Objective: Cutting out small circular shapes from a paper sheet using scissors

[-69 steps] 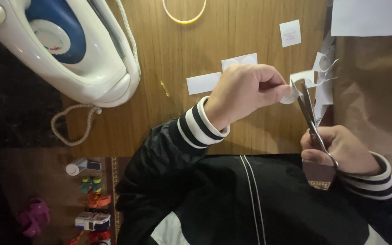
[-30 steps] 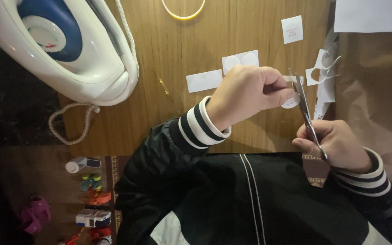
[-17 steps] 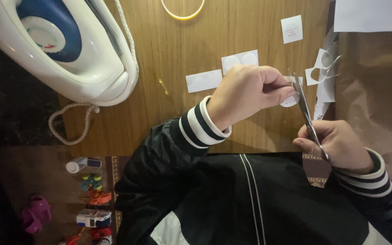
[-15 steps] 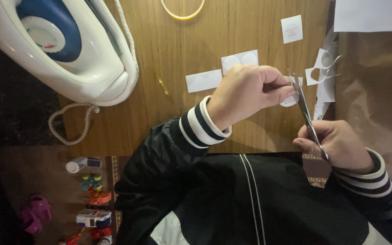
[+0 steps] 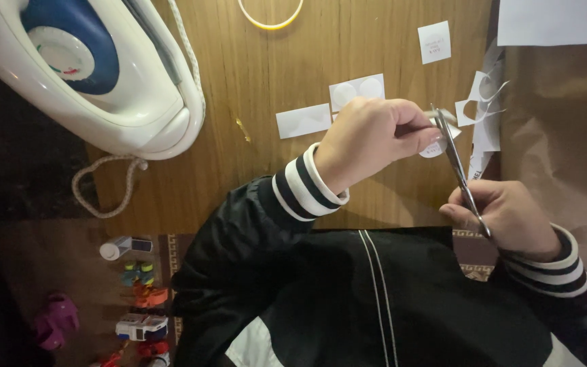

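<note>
My left hand is raised over the wooden table and pinches a small white paper piece between thumb and fingers. My right hand grips the handles of metal scissors, whose blades point up and away into that paper piece. Both arms wear black sleeves with white striped cuffs.
A white and blue clothes iron with a coiled cord lies at the table's left. White paper strips, a printed label, cut scraps, a yellow ring and brown paper lie about. Toys sit on the floor below.
The scissors have swung from beside the paper piece to across it, blades into its edge. My right hand has risen slightly. My left hand stays almost still.
</note>
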